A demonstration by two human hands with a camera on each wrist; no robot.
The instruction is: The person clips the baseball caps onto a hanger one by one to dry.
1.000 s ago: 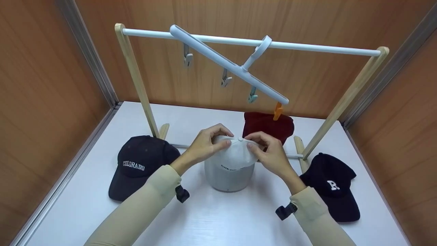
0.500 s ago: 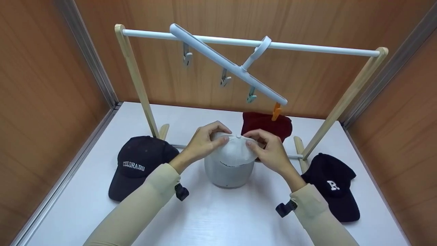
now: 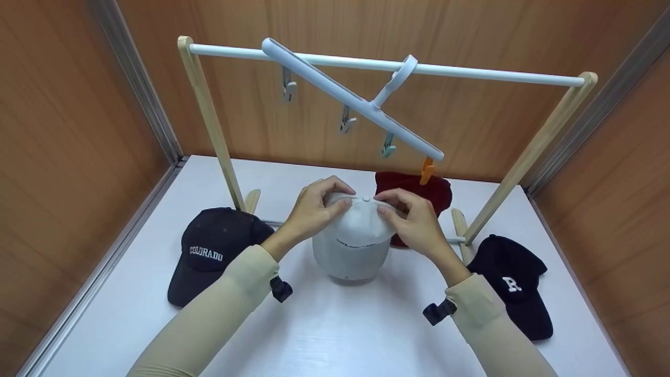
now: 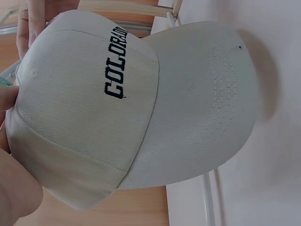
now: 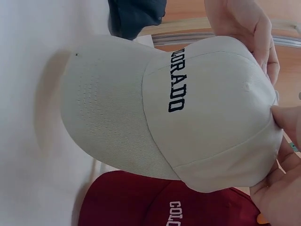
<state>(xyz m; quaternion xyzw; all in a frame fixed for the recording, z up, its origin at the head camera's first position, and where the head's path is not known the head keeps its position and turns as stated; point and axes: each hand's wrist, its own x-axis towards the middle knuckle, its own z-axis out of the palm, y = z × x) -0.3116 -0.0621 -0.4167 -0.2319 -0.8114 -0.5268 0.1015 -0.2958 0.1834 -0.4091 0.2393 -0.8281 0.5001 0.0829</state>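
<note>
A pale grey baseball cap (image 3: 361, 228) with dark COLORADO lettering is held between both hands, its brim (image 4: 202, 103) pointing down toward the white table. My left hand (image 3: 316, 207) pinches the left side of the crown near the top button, thumb in front and fingers behind. On the other side, my right hand (image 3: 413, 220) pinches the crown the same way. The brim casts a shadow on the table just below. Behind the right hand, a dark red cap (image 3: 403, 183) hangs from an orange clip (image 3: 427, 170).
A white hanger (image 3: 353, 99) hangs slanted on a rack rail (image 3: 492, 73), with several clips beneath it. A dark COLORADO cap (image 3: 220, 246) lies left on the table (image 3: 335, 335), and a navy cap with an R (image 3: 510, 285) lies right. Wooden panels enclose the sides and back.
Both hands have raised the grey cap somewhat, moving it up in the head view and showing more of the dark red cap's lower edge. The hold on the crown looks the same.
</note>
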